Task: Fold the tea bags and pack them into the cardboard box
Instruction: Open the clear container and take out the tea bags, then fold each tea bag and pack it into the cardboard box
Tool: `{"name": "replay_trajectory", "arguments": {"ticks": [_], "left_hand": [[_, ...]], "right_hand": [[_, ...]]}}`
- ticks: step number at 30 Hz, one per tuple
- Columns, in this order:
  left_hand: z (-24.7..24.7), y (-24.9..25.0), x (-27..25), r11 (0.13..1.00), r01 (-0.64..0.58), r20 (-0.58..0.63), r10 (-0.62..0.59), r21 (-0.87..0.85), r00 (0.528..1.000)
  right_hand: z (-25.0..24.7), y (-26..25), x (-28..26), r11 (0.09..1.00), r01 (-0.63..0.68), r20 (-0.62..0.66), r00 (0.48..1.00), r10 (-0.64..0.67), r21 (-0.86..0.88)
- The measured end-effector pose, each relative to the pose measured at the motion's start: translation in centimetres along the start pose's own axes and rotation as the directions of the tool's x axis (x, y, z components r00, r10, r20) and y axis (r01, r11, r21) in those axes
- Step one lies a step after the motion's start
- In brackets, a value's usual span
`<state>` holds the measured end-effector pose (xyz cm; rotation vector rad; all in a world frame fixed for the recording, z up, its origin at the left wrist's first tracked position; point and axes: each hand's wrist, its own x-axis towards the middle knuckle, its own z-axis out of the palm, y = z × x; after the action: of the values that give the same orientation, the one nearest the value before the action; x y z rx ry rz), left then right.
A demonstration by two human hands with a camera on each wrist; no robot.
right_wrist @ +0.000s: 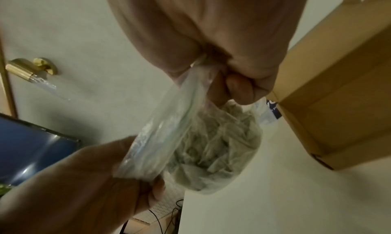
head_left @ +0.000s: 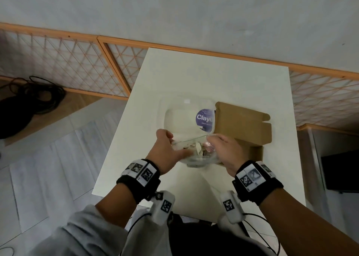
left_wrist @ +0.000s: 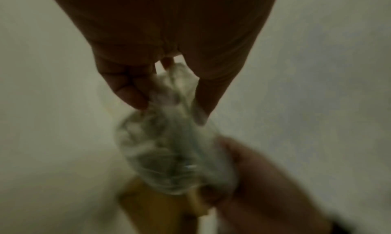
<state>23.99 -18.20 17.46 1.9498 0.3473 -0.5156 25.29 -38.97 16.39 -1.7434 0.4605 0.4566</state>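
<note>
We note: left grip and right grip each pinch clear bag of tea bags above worktop, beside open cardboard box.

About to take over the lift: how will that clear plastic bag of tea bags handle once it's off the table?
Probably floppy: the clear plastic bag sags and bulges below where the left hand and right hand pinch its top. Likely light, since the crumpled tea bags look papery. The thin film may slip, so grip the rim firmly.
</note>
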Motion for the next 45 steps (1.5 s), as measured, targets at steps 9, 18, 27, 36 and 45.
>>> {"name": "replay_trajectory", "arguments": {"ticks": [9,18,27,36,45], "left_hand": [[-0.4,-4.5,0.9,0.704,-0.4,0.302,0.268,0.587,0.915],[1.0,-5.8,1.8,0.756,-0.243,0.311,0.054,0.607,0.949],[2.9,-5.3,2.0,0.738,-0.189,0.192,0.082,0.648,0.978],[2.2,-4.8,3.3,0.768,-0.189,0.138,0.131,0.612,0.982],[3.0,-4.4,3.1,0.757,-0.249,0.183,0.172,0.604,0.968]], "right_hand": [[0.0,4.4,1.7,0.958,-0.286,0.161,0.947,0.278,0.026],[-0.4,6.9,1.7,0.797,0.175,0.175,0.981,-0.088,-0.578],[0.7,5.5,-0.3,0.249,0.546,0.495,0.835,-0.241,-0.8],[-0.1,5.7,0.3,0.365,0.374,0.332,0.927,-0.174,-0.852],[1.9,5.1,1.6,0.666,0.143,0.146,0.988,-0.051,-0.732]]}}
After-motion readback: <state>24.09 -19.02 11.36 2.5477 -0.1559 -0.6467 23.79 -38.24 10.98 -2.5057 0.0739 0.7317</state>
